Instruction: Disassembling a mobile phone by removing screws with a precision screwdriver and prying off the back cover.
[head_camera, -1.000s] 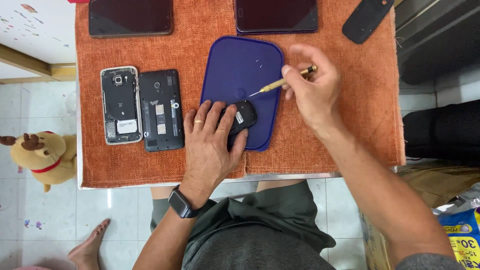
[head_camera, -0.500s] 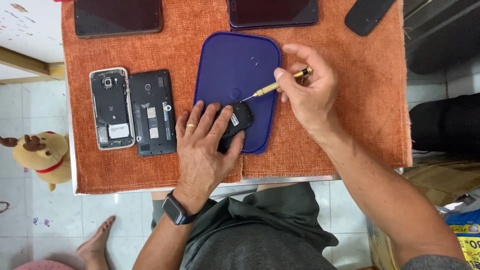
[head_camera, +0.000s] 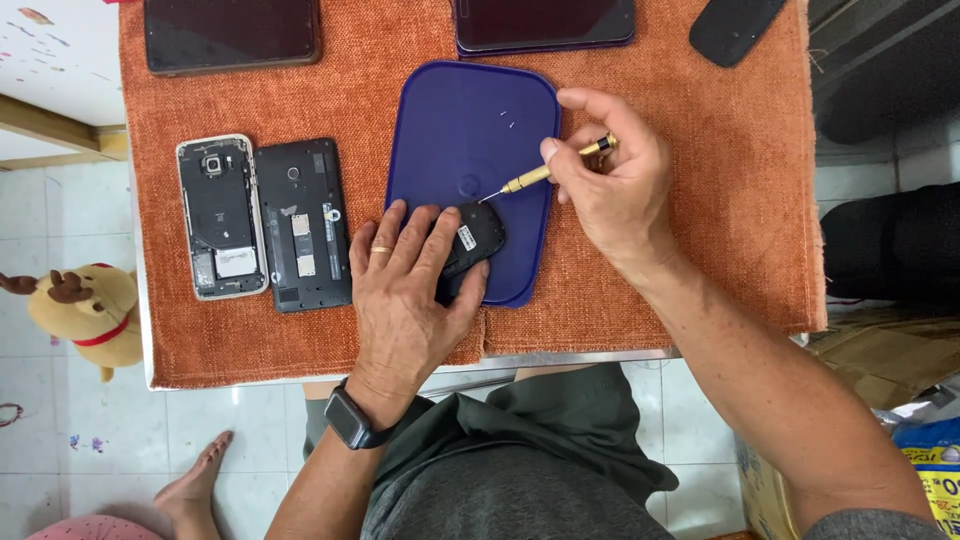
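Observation:
My left hand (head_camera: 408, 290) lies flat over a small black device (head_camera: 474, 240) and presses it down on the lower edge of a dark blue plastic lid (head_camera: 470, 130). A ring is on one finger and a dark watch on the wrist. My right hand (head_camera: 612, 190) pinches a thin gold-handled screwdriver (head_camera: 545, 176); its tip touches the top of the black device. A few tiny screws (head_camera: 507, 119) lie on the lid above.
Two opened phones, one white-framed (head_camera: 220, 216) and one black (head_camera: 302, 224), lie left of my left hand on the orange cloth (head_camera: 720, 200). Dark tablets (head_camera: 232, 32) (head_camera: 545, 22) and a black object (head_camera: 735, 25) sit along the far edge. A plush toy (head_camera: 85, 310) is on the floor.
The view has shifted slightly. Both hands stay on the black device and screwdriver, with the screwdriver tip still at the device.

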